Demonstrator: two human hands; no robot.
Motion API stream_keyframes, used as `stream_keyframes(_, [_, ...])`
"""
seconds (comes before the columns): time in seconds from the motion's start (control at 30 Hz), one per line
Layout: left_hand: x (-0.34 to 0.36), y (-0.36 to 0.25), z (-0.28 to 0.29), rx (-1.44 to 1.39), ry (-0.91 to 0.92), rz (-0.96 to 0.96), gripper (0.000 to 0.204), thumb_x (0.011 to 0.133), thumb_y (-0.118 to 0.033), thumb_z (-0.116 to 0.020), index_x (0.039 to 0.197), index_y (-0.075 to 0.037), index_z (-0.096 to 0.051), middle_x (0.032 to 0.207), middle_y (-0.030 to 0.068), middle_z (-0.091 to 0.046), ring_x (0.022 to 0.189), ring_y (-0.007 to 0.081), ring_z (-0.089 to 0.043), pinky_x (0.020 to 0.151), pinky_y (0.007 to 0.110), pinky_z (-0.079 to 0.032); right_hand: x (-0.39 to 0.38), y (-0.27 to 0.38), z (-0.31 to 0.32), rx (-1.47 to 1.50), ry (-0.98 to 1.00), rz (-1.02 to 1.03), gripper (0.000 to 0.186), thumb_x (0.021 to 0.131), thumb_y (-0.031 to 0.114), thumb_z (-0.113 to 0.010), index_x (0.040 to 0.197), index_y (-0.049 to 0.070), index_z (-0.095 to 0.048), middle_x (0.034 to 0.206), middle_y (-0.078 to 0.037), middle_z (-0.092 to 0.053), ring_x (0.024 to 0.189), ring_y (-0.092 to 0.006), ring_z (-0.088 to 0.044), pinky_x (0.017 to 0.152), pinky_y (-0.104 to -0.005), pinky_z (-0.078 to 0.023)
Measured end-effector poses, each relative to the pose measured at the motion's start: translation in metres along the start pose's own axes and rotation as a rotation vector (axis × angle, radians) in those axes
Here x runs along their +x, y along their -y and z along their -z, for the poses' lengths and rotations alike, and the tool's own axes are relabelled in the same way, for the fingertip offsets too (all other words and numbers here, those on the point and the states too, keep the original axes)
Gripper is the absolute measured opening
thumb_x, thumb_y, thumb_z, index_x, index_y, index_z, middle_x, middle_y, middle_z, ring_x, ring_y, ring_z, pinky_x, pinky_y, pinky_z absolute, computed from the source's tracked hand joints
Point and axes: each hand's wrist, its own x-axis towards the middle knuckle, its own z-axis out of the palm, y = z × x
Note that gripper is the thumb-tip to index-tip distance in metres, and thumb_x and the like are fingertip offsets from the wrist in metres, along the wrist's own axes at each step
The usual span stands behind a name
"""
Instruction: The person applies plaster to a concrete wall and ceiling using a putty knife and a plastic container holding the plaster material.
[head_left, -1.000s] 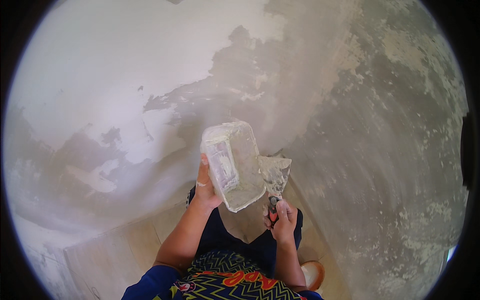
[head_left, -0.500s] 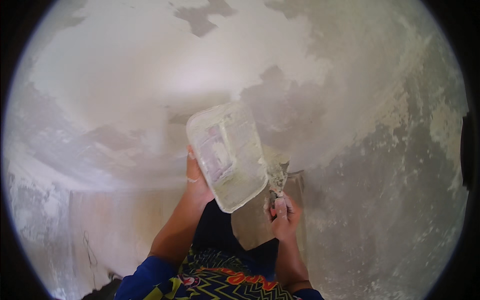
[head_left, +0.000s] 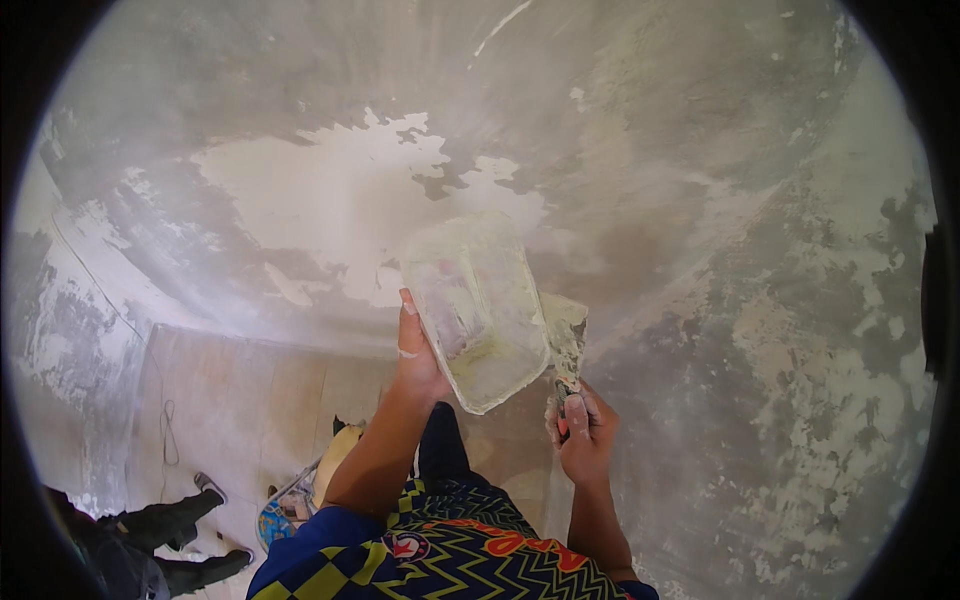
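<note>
A shallow rectangular plastic tub (head_left: 505, 300), crusted with pale plaster, is held tilted before me, with some plaster inside. My left hand (head_left: 422, 362) grips its left side, thumb along the outer wall and fingers hidden beneath. On the tub's other side, my right hand (head_left: 586, 436) is closed round the handle of a putty knife (head_left: 567, 340). The knife's broad blade points up beside the tub's right rim and is smeared with plaster; whether it touches the rim I cannot tell. White plaster marks my fingers.
Ahead, a grey wall (head_left: 640, 130) carries a white plaster patch (head_left: 340, 190); more patchy wall rises at right. On the tan floor (head_left: 235, 400) lies a thin cord (head_left: 168, 435). Another person's legs (head_left: 165, 525) are at lower left, near a bag-like bundle (head_left: 285, 515).
My view has shifted, bringing the other person's legs and more floor into sight at lower left. Both hands keep their holds; tub and knife appear slightly farther right.
</note>
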Motion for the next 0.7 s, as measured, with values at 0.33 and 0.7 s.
stream_keyframes(0.33, [-0.034, 0.002, -0.048, 0.007, -0.034, -0.061, 0.071, 0.105, -0.062, -0.039, 0.152, -0.009, -0.044, 0.143, 0.0145, -0.058, 0.128, 0.0325, -0.06, 0.107, 0.051, -0.051, -0.028, 0.028, 0.024, 0.071, 0.069, 0.081, 0.04, 0.109, 0.025, -0.051, 0.131, -0.008, -0.061, 0.075, -0.003, -0.059, 0.052, -0.0053, -0.043, 0.046, -0.0221, -0.035])
stream_keyframes(0.7, [-0.039, -0.007, -0.045, 0.072, -0.034, -0.138, 0.073, 0.104, -0.066, -0.039, 0.153, -0.012, -0.042, 0.145, 0.0141, -0.055, 0.131, 0.0319, -0.057, 0.108, 0.051, -0.049, -0.017, 0.023, 0.023, 0.104, 0.107, -0.031, 0.041, 0.109, 0.022, -0.052, 0.138, -0.005, -0.058, 0.08, -0.004, -0.062, 0.055, -0.0049, -0.046, 0.048, -0.0209, -0.036])
